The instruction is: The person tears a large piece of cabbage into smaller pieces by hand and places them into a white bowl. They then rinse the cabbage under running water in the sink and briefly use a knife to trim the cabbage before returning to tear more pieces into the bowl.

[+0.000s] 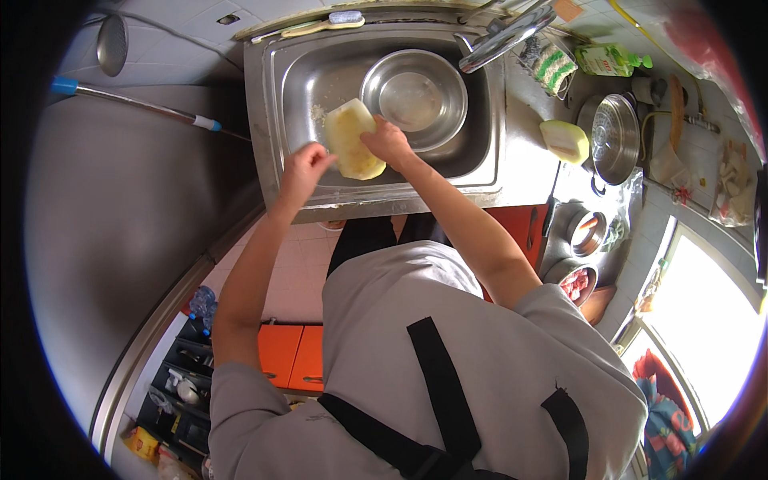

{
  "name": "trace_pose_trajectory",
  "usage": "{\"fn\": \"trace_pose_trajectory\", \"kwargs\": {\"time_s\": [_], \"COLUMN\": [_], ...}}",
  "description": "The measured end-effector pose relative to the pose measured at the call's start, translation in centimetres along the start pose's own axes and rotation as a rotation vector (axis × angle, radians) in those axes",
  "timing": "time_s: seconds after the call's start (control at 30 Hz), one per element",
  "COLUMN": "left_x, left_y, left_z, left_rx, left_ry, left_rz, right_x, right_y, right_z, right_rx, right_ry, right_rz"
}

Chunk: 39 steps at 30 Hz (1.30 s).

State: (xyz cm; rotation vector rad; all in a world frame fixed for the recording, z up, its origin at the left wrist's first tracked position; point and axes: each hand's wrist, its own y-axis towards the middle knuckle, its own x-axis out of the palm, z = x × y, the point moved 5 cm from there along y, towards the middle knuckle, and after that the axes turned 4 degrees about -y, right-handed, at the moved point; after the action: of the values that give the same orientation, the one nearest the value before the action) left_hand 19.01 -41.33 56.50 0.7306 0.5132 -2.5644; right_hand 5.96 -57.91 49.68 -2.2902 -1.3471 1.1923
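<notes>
My right hand [389,143] grips the edge of a peeled, pale yellow-green melon or gourd piece [354,141] over the stainless steel sink [300,78]. Its hollowed, yellowish face is turned up. Just left of the piece is my left hand [307,171], its fingers curled with the tips together; whether they pinch anything small is too blurred to tell. Beneath and to the right of the piece, a round metal basin [414,99] stands in the sink. Small pale bits [318,113] lie on the sink floor. A second peeled piece [564,142] rests on the counter at the right.
The chrome faucet [509,39] reaches over the sink's right corner. Behind the second piece stands a metal steamer pot [616,139]. Bowls with raw meat [575,284] and orange food [588,231] stand farther along the counter. A brush [345,20] lies on the back ledge.
</notes>
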Motion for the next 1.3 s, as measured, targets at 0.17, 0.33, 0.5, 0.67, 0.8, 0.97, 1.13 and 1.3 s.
{"fn": "trace_pose_trajectory", "kwargs": {"time_s": [0.17, 0.33, 0.5, 0.67, 0.8, 0.97, 1.13, 1.3], "left_x": [-1.1, 2.4, 4.8, 3.2, 2.6, 3.2, -0.4, -0.2], "left_y": [1.2, -0.2, -1.4, -0.9, -0.7, -2.2, -1.4, 0.4], "left_z": [-1.3, 5.3, 6.1, 6.4, 8.1, 5.6, 3.4, -4.8], "left_rx": [0.235, 0.5, 0.594, 0.591, 0.604, 0.68, 0.431, 0.133], "left_ry": [0.367, 0.328, 0.485, 0.411, 0.5, 0.263, 0.132, 0.425], "left_rz": [0.038, -0.222, -0.22, -0.184, -0.057, -0.224, 0.087, 0.136], "right_x": [-1.4, -1.5, -1.8, -1.3, -1.7, -0.4, -0.2, -0.4], "right_y": [-0.8, -1.1, -2.2, -2.3, -2.6, -2.6, -1.5, -1.2], "right_z": [0.4, 0.1, -1.0, -0.5, -1.0, -0.7, 0.9, 1.2], "right_rx": [0.086, 0.066, 0.073, 0.1, 0.102, 0.019, 0.038, 0.139], "right_ry": [0.172, 0.229, 0.313, 0.435, 0.4, 0.328, 0.341, 0.531], "right_rz": [0.004, 0.022, -0.043, -0.106, -0.146, -0.144, -0.02, -0.099]}}
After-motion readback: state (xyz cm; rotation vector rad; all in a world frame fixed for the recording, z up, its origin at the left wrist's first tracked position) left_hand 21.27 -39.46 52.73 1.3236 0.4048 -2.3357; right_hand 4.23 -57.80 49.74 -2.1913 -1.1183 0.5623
